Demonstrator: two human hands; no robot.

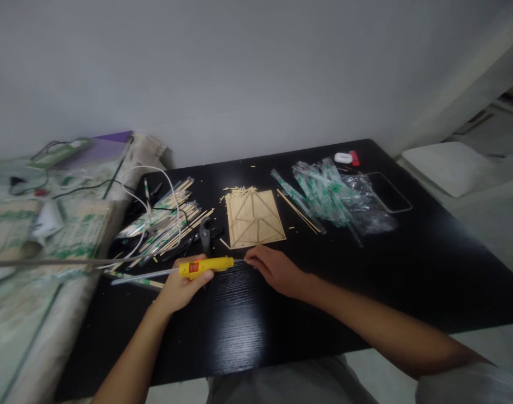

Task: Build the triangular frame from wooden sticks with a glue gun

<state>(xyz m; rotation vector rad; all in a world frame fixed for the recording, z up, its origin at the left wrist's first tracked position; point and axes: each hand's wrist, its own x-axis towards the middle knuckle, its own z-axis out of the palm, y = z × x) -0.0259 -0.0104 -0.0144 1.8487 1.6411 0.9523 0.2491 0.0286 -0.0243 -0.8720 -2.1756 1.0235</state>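
My left hand (181, 292) is wrapped round a yellow hot glue gun (208, 266), its nozzle pointing right. A long translucent glue stick (144, 276) sticks out of the gun's back end. The fingertips of my right hand (277, 270) are pinched together right at the nozzle tip; whatever they hold is too small to make out. Just beyond both hands lies a square panel of wooden sticks (235, 227), with thin sticks set on it in a branching, triangular pattern. A pair of pliers (204, 234) rests to the left of the panel.
Wrapped and loose chopsticks (172, 219) lie at left under a white cable (171, 177). Short cut pieces (241, 192) are heaped at the panel's far edge. At right are sticks (298, 210), crumpled plastic wrappers (323, 188), a phone (388, 192) and a white case (343, 158).
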